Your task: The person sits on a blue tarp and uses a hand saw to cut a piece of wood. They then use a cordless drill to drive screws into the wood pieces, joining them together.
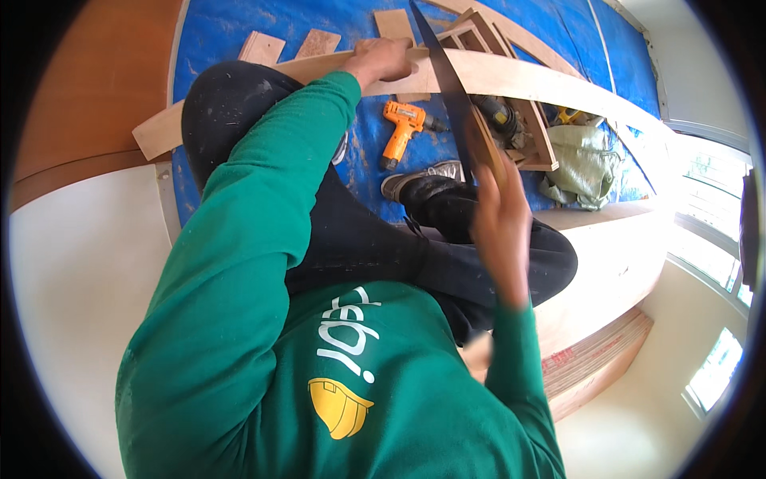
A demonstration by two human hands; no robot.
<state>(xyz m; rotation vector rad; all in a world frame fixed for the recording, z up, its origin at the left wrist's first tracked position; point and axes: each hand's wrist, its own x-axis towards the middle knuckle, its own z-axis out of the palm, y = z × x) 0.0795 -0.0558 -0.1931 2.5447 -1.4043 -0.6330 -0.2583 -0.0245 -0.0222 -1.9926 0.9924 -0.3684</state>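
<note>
A long, pale wooden board (550, 82) runs across in front of me, passing by my left knee. My left hand (381, 62) is closed over it, close to the saw. In my right hand (503, 219), slightly blurred, is the handle of a handsaw (448, 76). Its dark blade slants up and away across the board, just right of my left hand. Whether the teeth have cut into the wood I cannot make out. Below the board, an orange cordless drill (403, 128) lies on the blue tarp (211, 44).
Right of the blade, a wooden box (541, 136) holds tools, including a dark power tool (496, 114). Beside it sits a pale green sack (582, 164). Wood offcuts (263, 48) lie beyond the board. A wide panel (610, 255) and stacked sheets (598, 359) are at my right.
</note>
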